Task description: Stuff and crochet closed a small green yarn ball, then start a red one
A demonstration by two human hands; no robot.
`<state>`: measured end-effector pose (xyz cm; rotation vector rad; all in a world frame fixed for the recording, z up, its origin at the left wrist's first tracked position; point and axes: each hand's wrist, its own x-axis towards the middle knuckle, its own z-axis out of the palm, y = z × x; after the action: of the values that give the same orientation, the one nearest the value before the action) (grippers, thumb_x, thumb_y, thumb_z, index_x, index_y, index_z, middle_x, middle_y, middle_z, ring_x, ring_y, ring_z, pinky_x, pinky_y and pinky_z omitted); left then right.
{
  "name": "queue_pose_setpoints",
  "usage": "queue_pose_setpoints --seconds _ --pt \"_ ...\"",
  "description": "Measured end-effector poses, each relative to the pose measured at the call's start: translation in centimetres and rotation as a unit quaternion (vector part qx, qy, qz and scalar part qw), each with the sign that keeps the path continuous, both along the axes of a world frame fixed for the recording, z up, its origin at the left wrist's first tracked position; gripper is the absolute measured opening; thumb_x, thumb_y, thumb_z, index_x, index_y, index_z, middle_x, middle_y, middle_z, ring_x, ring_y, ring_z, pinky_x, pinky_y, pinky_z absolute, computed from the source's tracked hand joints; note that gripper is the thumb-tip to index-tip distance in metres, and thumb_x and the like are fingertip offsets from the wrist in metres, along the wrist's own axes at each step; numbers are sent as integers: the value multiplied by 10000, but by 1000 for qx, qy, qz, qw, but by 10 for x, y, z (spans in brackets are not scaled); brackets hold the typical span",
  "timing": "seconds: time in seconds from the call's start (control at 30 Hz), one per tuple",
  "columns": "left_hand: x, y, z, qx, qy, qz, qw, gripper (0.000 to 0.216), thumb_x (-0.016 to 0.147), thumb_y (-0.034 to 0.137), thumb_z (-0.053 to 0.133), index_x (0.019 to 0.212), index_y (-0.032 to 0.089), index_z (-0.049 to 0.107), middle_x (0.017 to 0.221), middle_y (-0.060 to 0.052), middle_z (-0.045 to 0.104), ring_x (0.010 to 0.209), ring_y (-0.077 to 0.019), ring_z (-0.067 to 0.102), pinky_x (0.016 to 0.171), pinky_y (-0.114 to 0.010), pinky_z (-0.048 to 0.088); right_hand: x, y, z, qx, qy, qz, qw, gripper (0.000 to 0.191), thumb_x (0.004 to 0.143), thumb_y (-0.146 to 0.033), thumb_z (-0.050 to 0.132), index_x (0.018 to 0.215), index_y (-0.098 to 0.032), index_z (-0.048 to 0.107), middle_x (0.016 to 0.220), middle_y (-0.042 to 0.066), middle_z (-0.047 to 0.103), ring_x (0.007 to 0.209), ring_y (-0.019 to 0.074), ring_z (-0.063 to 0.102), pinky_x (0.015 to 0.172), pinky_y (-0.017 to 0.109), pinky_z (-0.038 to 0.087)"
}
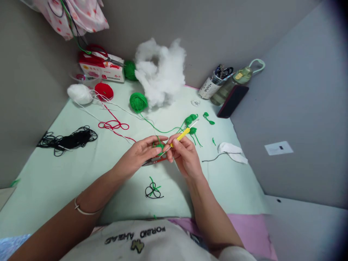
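Head cam: right hand grips yellow crochet hook. Left hand pinches green yarn piece above tabletop.

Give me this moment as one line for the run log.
left hand: pinches green crochet piece | right hand: holds yellow crochet hook | green yarn ball: strand runs toward hands | surface: pale green mat

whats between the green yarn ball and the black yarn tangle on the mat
In the head view, a loose loop of red yarn lies on the mat between the green yarn ball and the black yarn tangle, touching neither.
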<state>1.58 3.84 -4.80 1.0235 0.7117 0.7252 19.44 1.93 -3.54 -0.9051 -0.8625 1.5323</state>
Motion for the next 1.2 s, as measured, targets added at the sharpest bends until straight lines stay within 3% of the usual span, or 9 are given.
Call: queue_pose_setpoints --seconds 0.2,0.4,0.63,0.77,0.87,1.0,1.2 --pt "-2 2 -5 -7 -18 -50 999 469 877 273 728 1340 235 662 1041 -61 724 986 -198 666 868 -320 505 0 -3 1 6 2 26 1000 261 848 -439 777 829 -200 675 663 -21 710 462 87 599 469 209 511" --pt "4 1 -7 10 -36 -36 999 609 821 225 747 1407 225 582 901 -15 684 820 -176 704 807 -323 522 -3 -4 -1 -12 3 62 998 273 859 -440 772 822 -190 670 652 -15 709 441 78 590 431 182 484" --pt "8 -1 -10 -24 -29 30 999 508 838 240 745 1315 184 580 860 -3 658 754 -152 657 734 -308 491 -2 -3 -5 -25 5 44 999 272 866 -460 760 849 -205 667 731 -2 736 521 92 632 518 209 543" --pt "4 0 -4 -36 -18 56 998 599 815 252 785 1361 206 543 935 -15 653 775 -148 632 713 -292 492 7 -2 -1 -12 -1 78 997 255 879 -451 742 857 -199 710 778 21 754 580 110 657 587 241 574" --pt "6 -2 -1 -10 4 84 996 641 799 254 797 1382 224 534 948 -11 634 812 -155 625 714 -281 505 9 0 -1 -13 -10 82 996 251 873 -440 744 828 -194 727 767 24 749 574 115 643 567 242 557" --pt "11 -5 -4 63 72 146 985 651 802 211 760 1406 241 518 939 4 614 911 -165 634 852 -298 518 2 2 -5 -38 -3 46 998 254 841 -420 769 770 -181 718 727 7 713 538 92 592 539 219 514" --pt "14 -5 -8 125 111 210 963 686 775 176 739 1421 240 518 1017 5 593 949 -148 620 945 -296 475 -8 4 -13 -65 -2 9 998 319 822 -483 779 779 -179 694 547 -30 624 481 82 532 515 199 445"
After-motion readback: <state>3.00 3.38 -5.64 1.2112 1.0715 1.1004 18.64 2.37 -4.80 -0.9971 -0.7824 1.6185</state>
